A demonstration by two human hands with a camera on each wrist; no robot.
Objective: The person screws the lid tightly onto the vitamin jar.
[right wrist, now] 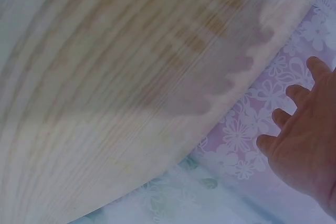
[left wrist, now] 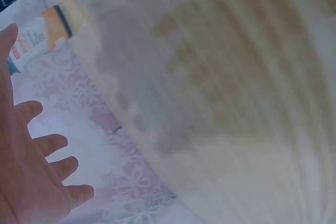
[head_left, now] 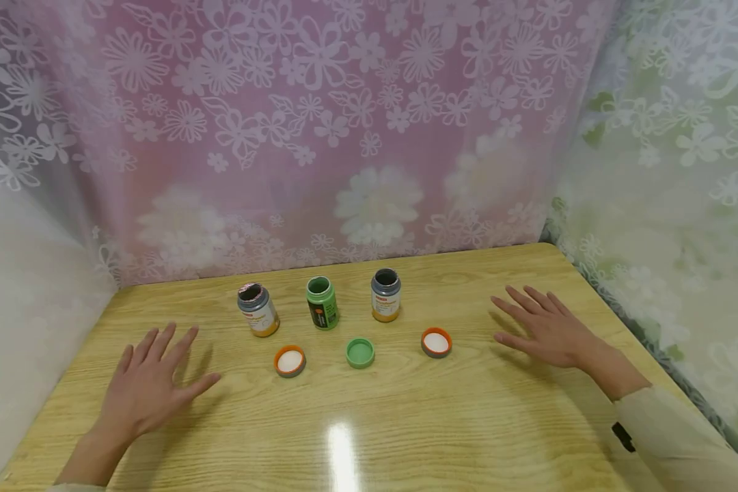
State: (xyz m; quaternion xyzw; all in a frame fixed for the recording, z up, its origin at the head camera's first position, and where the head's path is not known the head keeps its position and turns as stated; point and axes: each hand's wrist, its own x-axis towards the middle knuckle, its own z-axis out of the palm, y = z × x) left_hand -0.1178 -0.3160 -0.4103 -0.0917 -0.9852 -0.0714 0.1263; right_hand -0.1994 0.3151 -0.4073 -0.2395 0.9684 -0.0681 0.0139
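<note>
Three uncapped jars stand upright in a row on the wooden table: a grey-and-orange jar [head_left: 259,311] at left, a green jar [head_left: 322,305] in the middle and a second grey-and-orange jar [head_left: 385,296] at right. In front of each lies a lid, inner side up: an orange-rimmed lid [head_left: 290,361], a green lid [head_left: 360,353] and another orange-rimmed lid [head_left: 436,342]. My left hand [head_left: 146,384] is spread left of the jars, holding nothing. Fingers extended, my right hand [head_left: 544,328] hovers to the right of the lids, also holding nothing.
The wooden table [head_left: 406,417] ends at the back against a pink flowered curtain [head_left: 369,137]. A pale flowered curtain [head_left: 670,205] hangs along the right edge, and a whitish one [head_left: 31,273] along the left.
</note>
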